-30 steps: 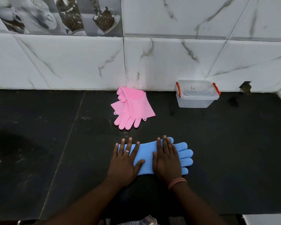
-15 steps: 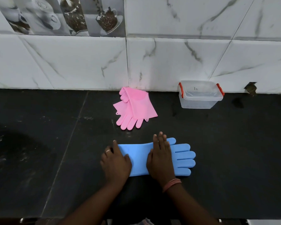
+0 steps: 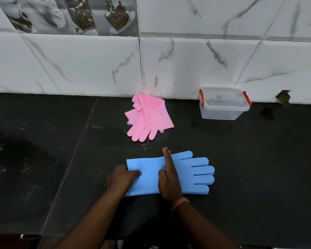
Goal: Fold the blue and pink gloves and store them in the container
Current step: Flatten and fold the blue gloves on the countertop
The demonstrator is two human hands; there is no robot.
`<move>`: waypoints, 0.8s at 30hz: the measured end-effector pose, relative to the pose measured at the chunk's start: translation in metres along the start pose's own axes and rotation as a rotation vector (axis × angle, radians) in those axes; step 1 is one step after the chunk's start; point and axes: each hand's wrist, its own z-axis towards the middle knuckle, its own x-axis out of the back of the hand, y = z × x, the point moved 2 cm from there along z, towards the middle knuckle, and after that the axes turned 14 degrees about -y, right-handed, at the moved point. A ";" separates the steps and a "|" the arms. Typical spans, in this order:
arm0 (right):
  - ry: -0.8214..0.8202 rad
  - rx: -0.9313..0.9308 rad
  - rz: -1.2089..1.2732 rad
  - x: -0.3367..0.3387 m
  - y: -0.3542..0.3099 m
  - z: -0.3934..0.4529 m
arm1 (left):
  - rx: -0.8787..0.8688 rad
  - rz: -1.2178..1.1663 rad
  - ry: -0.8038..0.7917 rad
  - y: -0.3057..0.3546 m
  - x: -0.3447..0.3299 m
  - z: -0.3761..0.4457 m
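Note:
The blue gloves (image 3: 187,174) lie flat on the black counter, fingers pointing right, cuff to the left. My left hand (image 3: 121,178) pinches the cuff's left edge, thumb on top. My right hand (image 3: 168,178) stands on its edge across the middle of the gloves, fingers together and pointing away from me. The pink gloves (image 3: 148,116) lie in a loose heap farther back by the wall, fingers toward me. A clear plastic container (image 3: 223,112) with red clips and its lid on stands at the back right against the wall.
The black stone counter (image 3: 258,168) runs from the marble-tiled wall (image 3: 79,65) to its front edge near me. A dark hole (image 3: 283,97) sits low in the wall to the right of the container.
My left hand slid left from flat on the glove to gripping the cuff edge. My right hand turned from palm-down to standing on its edge across the glove's middle.

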 end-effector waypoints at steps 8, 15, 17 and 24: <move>0.011 0.024 0.199 0.004 0.003 -0.001 | -0.105 -0.560 -0.278 0.006 0.007 -0.006; 0.051 -0.038 0.381 0.014 0.009 0.005 | -0.162 -0.676 -0.335 0.050 -0.021 -0.024; 0.063 -0.083 0.458 0.021 0.006 0.009 | -0.163 -0.654 -0.336 0.065 -0.039 -0.029; 0.081 -0.302 0.600 0.072 -0.015 0.001 | -0.209 -0.552 -0.303 0.098 -0.083 -0.036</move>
